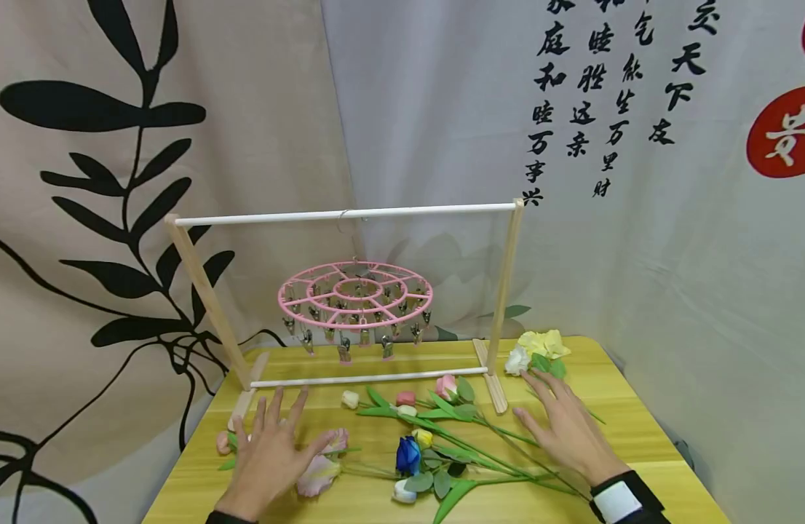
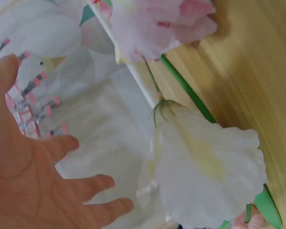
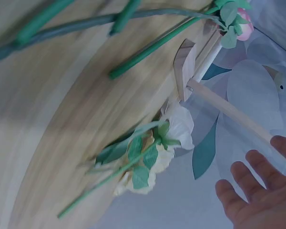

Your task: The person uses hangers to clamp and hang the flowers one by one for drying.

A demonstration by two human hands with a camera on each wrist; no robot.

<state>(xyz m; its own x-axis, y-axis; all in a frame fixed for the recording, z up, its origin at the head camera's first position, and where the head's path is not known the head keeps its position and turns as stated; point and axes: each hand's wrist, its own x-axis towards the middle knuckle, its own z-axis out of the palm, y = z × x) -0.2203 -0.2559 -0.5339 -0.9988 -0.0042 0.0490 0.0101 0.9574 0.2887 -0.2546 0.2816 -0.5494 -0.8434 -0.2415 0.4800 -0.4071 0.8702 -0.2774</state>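
Observation:
My left hand [image 1: 271, 451] hovers over the table's left front with fingers spread and nothing in it. Beside its thumb lie a pale pink flower [image 1: 319, 474] and a pinker one behind; the left wrist view shows the pale bloom [image 2: 205, 162] beyond the fingertips. On the right, my right hand [image 1: 569, 429] is held above the table, fingers spread and holding nothing. Past its fingertips lie a white flower [image 1: 517, 359] and a yellow flower [image 1: 543, 343]. Between the hands lie a blue rose [image 1: 407, 455], a white tulip [image 1: 404, 491] and several long green stems [image 1: 481, 455].
A wooden stand [image 1: 505, 284] with white rods spans the table's back. From its top rod [image 1: 429, 212] hangs a pink round clip hanger [image 1: 356, 325] with several metal clips. Pink blossoms [image 1: 445, 386] lie near the lower rod. A printed curtain [image 1: 429, 109] hangs behind.

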